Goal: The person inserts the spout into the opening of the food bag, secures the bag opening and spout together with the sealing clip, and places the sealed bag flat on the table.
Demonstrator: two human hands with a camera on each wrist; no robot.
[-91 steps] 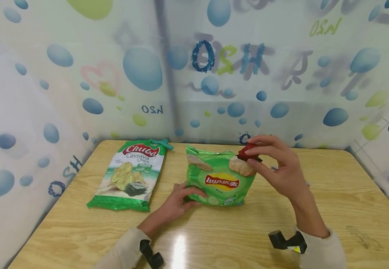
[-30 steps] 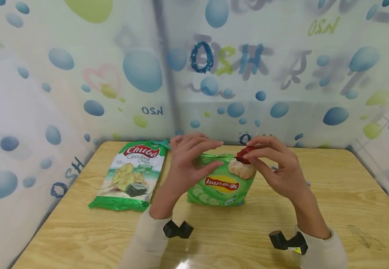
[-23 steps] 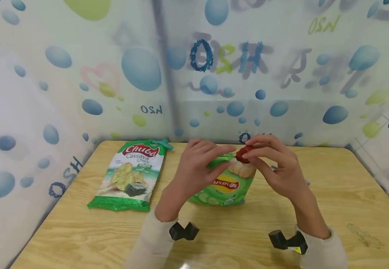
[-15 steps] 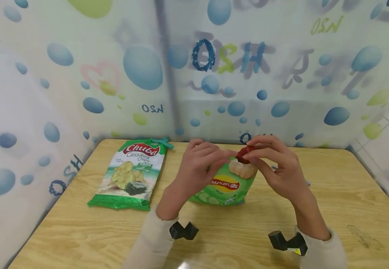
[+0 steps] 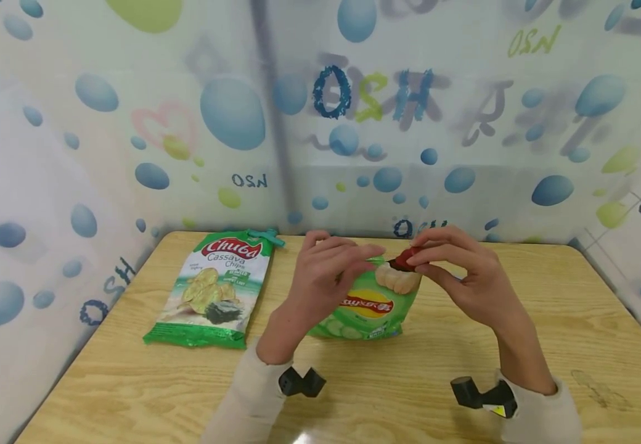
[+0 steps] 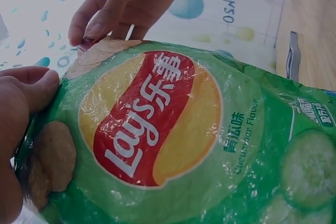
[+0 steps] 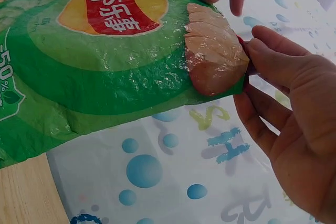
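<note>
A green Lay's chip bag (image 5: 373,305) leans upright on the table in the head view, its cucumber picture low on the front. My left hand (image 5: 320,274) pinches the bag's top edge near the middle, covering its upper left part. At the top right corner, my right hand (image 5: 473,277) pinches a small dark-red clip (image 5: 404,260) between thumb and fingers. The right wrist view shows those fingers (image 7: 268,51) right at the bag's corner, hiding most of the clip. In the left wrist view, the left thumb (image 6: 44,85) lies along the bag's top edge.
A Chuba cassava chip bag (image 5: 209,290) lies to the left, with a teal clip (image 5: 267,237) on its top corner. A small metallic object (image 6: 294,59) lies on the wooden table (image 5: 548,320) behind the Lay's bag. A patterned curtain (image 5: 348,185) stands behind the table.
My left hand has left the bag's lower left side, risen to its top edge and pinched it. My right hand, with the red clip, has shifted slightly right and down.
</note>
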